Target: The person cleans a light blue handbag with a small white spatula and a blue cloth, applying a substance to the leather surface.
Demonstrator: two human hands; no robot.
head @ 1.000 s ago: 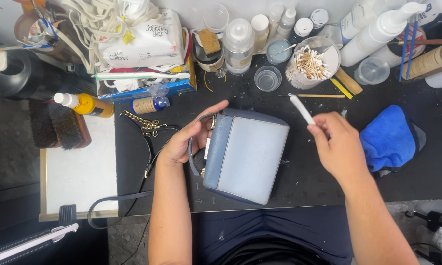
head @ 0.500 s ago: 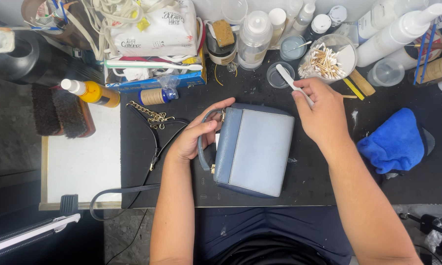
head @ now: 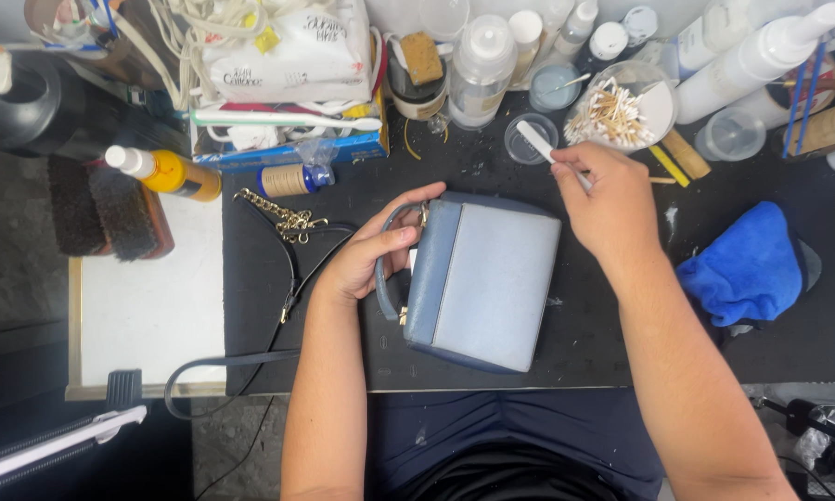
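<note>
A light blue handbag (head: 481, 283) lies flat on a black mat (head: 584, 334). My left hand (head: 371, 250) grips the bag's left edge, by its handle and gold clasp. My right hand (head: 608, 199) is above the bag's upper right corner and pinches a white swab stick (head: 540, 144), whose tip reaches over a small clear dish (head: 524, 139). The bag's dark strap with a gold chain (head: 283, 218) trails off to the left and loops over the mat's front edge.
A clear bowl of cotton swabs (head: 622, 111) stands just behind my right hand. Bottles, jars and a white bag crowd the back edge. A blue cloth (head: 747, 264) lies to the right. Brushes (head: 102, 209) and a yellow bottle (head: 167, 172) sit at left.
My right hand has carried the white swab stick from beside the bag up and back toward the small clear dish. My left hand has kept its hold on the bag's left edge.
</note>
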